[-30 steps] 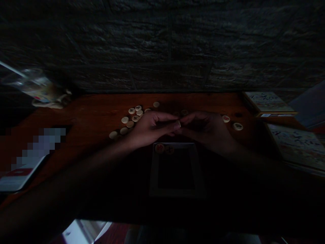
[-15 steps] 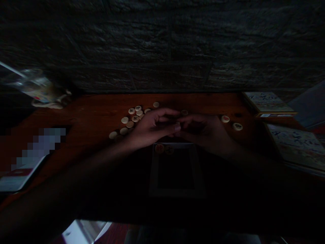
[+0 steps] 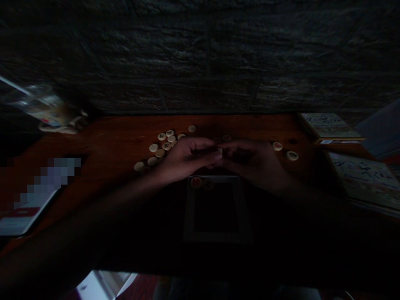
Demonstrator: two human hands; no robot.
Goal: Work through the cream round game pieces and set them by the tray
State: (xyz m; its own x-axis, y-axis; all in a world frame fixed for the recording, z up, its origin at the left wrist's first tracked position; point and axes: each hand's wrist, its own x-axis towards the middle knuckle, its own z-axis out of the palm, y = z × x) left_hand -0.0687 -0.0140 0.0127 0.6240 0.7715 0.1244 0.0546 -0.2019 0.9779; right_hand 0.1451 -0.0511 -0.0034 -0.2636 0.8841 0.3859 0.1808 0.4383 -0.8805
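Observation:
My left hand (image 3: 187, 156) and my right hand (image 3: 256, 160) meet just beyond the box, fingers curled and fingertips close together. Pinched between them is a pale xiangqi piece (image 3: 220, 153), seen edge-on; both hands appear to grip it. Below them lies an open shallow box (image 3: 245, 221), its inside very dark. In its far left corner sit a red-marked xiangqi piece (image 3: 196, 182) and a dark-marked one (image 3: 208, 184), side by side. Loose pieces (image 3: 166, 146) are scattered beside my left hand. Shadow hides most of my right fingers.
Right of my right hand lie a red-marked piece (image 3: 277, 146) and a black-marked piece (image 3: 292, 155). Two flat printed boxes (image 3: 333, 125) rest at the right. A plastic cup with a straw (image 3: 51, 108) and a tablet-like device (image 3: 28, 216) are at left. A stone wall (image 3: 200, 58) closes off the back.
My left fingers have shifted slightly, and more of the piece's pale edge shows between the hands. The pieces in the box and on the table stay put.

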